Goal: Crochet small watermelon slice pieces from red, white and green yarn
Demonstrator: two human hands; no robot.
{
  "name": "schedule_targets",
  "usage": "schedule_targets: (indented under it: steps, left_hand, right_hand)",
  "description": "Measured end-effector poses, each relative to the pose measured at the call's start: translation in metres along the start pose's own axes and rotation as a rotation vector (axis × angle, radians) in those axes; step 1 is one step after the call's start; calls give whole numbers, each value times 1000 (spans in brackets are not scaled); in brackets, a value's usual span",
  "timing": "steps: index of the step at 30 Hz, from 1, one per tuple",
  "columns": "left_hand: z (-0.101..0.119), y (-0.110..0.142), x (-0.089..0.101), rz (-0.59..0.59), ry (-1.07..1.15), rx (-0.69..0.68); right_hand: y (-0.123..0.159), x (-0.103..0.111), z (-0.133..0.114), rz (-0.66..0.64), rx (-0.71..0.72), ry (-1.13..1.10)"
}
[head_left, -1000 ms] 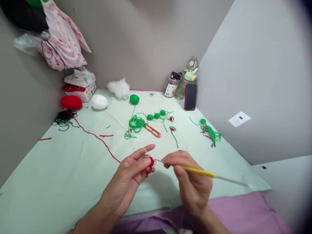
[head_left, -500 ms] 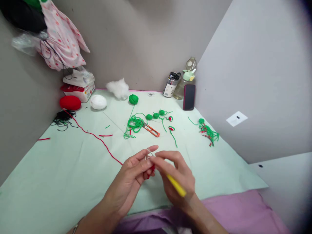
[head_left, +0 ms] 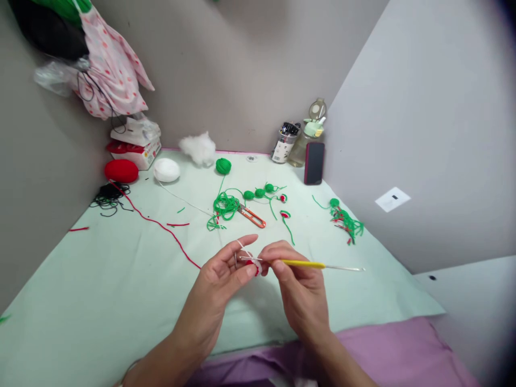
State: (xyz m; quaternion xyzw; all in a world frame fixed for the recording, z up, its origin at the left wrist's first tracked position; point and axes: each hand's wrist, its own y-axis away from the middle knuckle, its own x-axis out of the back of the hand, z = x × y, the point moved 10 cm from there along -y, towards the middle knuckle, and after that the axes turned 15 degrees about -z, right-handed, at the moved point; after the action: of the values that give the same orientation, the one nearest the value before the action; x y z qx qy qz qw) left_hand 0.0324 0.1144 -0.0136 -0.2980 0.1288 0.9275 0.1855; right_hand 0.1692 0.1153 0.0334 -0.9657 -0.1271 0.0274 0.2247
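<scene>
My left hand (head_left: 223,277) pinches a small red and white crochet piece (head_left: 257,266) between thumb and fingers. White yarn (head_left: 244,248) runs over its raised index finger down to the piece. In my right hand (head_left: 300,285) is a crochet hook with a yellow handle (head_left: 304,264), lying nearly level. One metal end of the hook meets the white edge of the piece; the other end points right. Red yarn (head_left: 173,235) leads from the red yarn ball (head_left: 121,171) toward my left hand. A white yarn ball (head_left: 166,170) trails a strand toward my hands.
Beyond my hands lie orange thread snips (head_left: 252,216), tangled green yarn (head_left: 226,206), a green ball (head_left: 223,166) and small crocheted pieces (head_left: 260,193). Yarn scraps (head_left: 347,221) lie right. A phone (head_left: 314,163), bottle (head_left: 299,148) and pen cup (head_left: 283,144) stand by the back corner.
The hook has swung from slanting down toward me to nearly level, pointing right. My right hand has turned with it, and more of the red and white piece shows. The view has shifted slightly.
</scene>
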Motion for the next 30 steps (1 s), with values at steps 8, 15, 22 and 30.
schedule_targets:
  steps: [8,15,22,30]
  left_hand:
    - [-2,1,0,-53,93,69]
    - [-15,-2,-2,-162,213,135]
    - [-3,-3,-1,-108,-30,19]
    - [27,1,10,6,-221,-81]
  right_hand:
    - [1,-1,-5,0,38,-69]
    - [1,4,35,102,-294,-527]
    - [4,-12,40,44,-265,-545]
    - [-8,-8,-12,9,91,83]
